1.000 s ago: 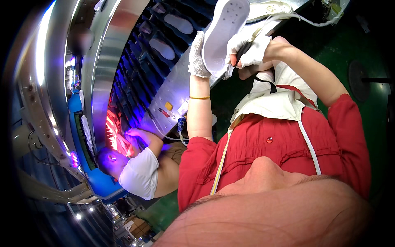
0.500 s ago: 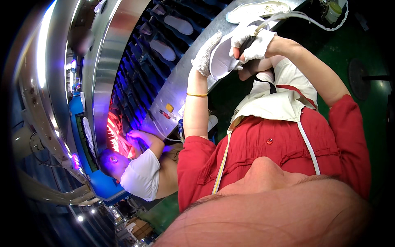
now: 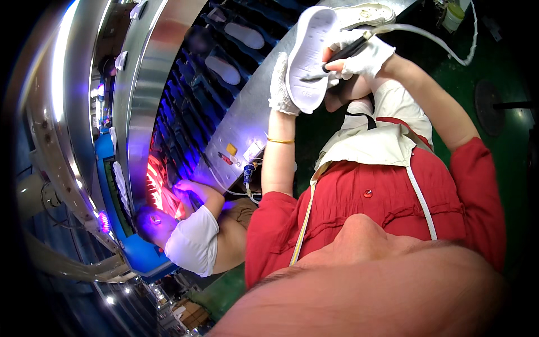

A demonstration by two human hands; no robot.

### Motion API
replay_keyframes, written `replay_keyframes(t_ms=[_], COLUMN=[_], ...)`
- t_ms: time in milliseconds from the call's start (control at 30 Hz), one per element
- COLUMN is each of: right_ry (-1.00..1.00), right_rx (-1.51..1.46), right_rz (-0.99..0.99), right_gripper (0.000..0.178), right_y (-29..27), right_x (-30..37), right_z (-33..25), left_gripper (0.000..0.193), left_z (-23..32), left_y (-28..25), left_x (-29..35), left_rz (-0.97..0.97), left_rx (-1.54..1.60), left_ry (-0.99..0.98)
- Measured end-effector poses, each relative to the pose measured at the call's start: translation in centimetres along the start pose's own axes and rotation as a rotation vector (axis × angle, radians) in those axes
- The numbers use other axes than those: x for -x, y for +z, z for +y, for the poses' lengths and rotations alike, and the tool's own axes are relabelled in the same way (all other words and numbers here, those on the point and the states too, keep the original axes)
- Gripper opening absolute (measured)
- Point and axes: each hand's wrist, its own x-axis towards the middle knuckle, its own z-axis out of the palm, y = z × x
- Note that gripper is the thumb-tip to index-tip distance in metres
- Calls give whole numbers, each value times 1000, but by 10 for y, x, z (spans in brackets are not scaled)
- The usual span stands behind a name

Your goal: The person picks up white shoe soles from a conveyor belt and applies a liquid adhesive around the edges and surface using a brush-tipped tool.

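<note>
Left hand, head view: The left hand point(image 3: 283, 87), in a white knitted glove, gripped the white sole point(image 3: 310, 48) along its left edge, the fingers partly hidden behind it
White sole: It was held up in front of the person, above the near edge of the metal table point(image 3: 233, 121), its toe end pointing away and its heel end nearest the left wrist
Right hand: The right hand point(image 3: 366, 59), gloved in white with fingertips bare, was clenched round a black pen-shaped tool point(image 3: 349, 50)
Tool tip: It pointed at the right side of the sole's face; from where I stood I could not tell whether it touched
Hose: A pale hose point(image 3: 432, 36) ran from the tool's rear end and looped off to the right
White shoe: One white shoe point(image 3: 365, 16) lay on the metal table, just beyond the right hand
Dark rack: Two pale soles point(image 3: 223, 69) lay on the dark ridged rack point(image 3: 193, 98), left of the table
Tabletop items: A yellow block point(image 3: 231, 149) sat near a small red tool point(image 3: 225, 159), with a blue fitting point(image 3: 247, 173) close by
Co-worker: A person in a white shirt point(image 3: 192, 241) leaned toward a red glow point(image 3: 160, 180) further along the rack
</note>
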Motion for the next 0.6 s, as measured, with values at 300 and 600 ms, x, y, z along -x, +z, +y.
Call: replay_keyframes(t_ms=[300,600], right_ry=[309,-443], right_rx=[-427,107], right_rz=[-105,178], right_gripper=[18,15], right_y=[37,55], right_x=[7,9], right_z=[22,9], left_gripper=[55,52], left_z=[-38,-45], left_y=[-48,-52], left_x=[-9,-10], left_rz=[208,-57], left_rx=[-417,57], left_ry=[557,449])
